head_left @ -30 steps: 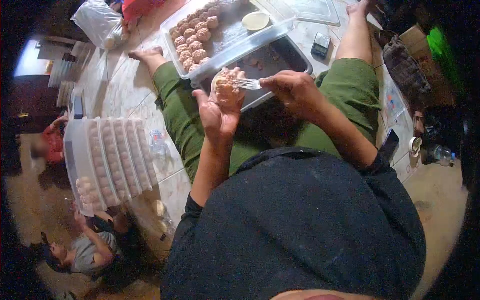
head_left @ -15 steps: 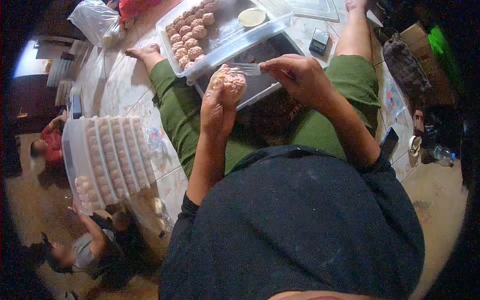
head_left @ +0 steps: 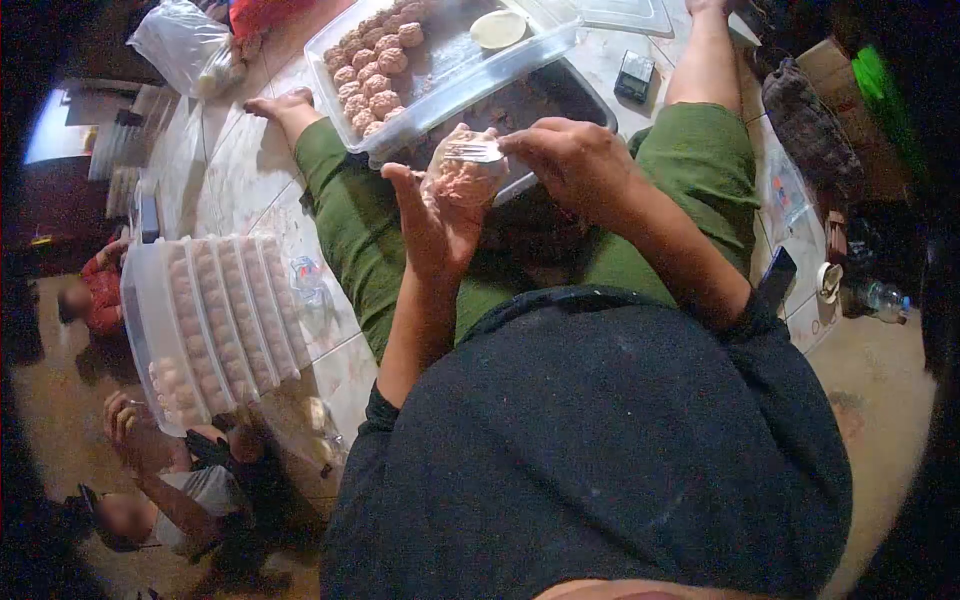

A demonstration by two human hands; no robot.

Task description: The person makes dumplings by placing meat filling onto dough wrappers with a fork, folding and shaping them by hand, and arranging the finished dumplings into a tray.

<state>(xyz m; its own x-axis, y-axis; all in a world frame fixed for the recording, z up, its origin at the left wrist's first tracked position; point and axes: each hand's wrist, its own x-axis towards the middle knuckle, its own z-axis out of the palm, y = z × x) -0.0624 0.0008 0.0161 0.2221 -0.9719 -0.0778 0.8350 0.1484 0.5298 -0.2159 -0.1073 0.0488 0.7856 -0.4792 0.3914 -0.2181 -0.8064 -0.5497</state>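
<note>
A lump of pinkish minced filling (head_left: 462, 186) rests on my left hand (head_left: 436, 225), its thumb held apart at the side. Between the pinched fingers of my right hand (head_left: 580, 160) is a fork (head_left: 474, 151), its tines lying on the upper part of the lump. Just beyond my hands is a dark tray (head_left: 575, 92) with bits in it. A clear plastic box (head_left: 440, 122) lies partly over that tray, holding rows of pinkish balls (head_left: 372, 84) and a pale round disc (head_left: 498, 31).
Stacked clear boxes of balls (head_left: 215, 325) stand at the left. Two other people are there, one in a red top (head_left: 103, 290), one in a grey top (head_left: 200, 495). A small scale (head_left: 635, 77), a phone (head_left: 776, 278) and a bottle (head_left: 880, 300) lie to the right.
My left hand turned sideways, then opened upward again with the lump. The fork moved onto the lump's top. The person in grey moved a raised hand away from the stacked boxes.
</note>
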